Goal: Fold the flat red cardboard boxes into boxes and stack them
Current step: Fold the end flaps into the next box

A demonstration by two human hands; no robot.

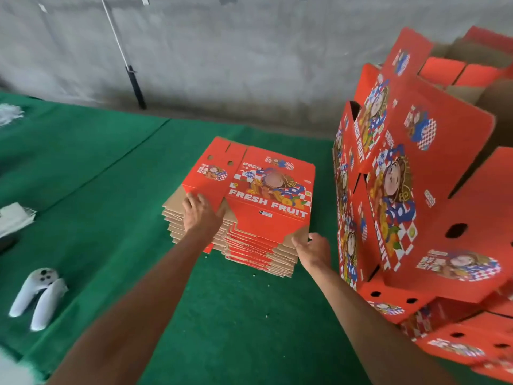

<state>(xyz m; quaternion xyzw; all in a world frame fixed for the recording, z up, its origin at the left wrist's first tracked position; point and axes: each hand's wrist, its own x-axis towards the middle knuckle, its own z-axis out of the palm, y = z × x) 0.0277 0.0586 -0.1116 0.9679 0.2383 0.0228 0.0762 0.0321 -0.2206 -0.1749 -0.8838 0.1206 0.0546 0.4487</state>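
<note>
A pile of flat red cardboard boxes [244, 240] printed "FRESH FRUIT" lies on the green carpet in the middle of the view. The top flat box [266, 190] lies slightly lifted at its near edge. My left hand [201, 211] rests on the near-left flap of the top box, fingers spread over its edge. My right hand [312, 248] touches the near-right corner of the top box, fingers curled at the edge. On the right stand folded red boxes [416, 176], stacked and leaning, their open flaps up.
Green carpet [97, 176] covers the floor up to a grey wall [249, 51]. Two white controllers [39, 295] lie at the left. A black pole [136, 84] leans at the wall. White sheets [14, 218] lie at the left edge.
</note>
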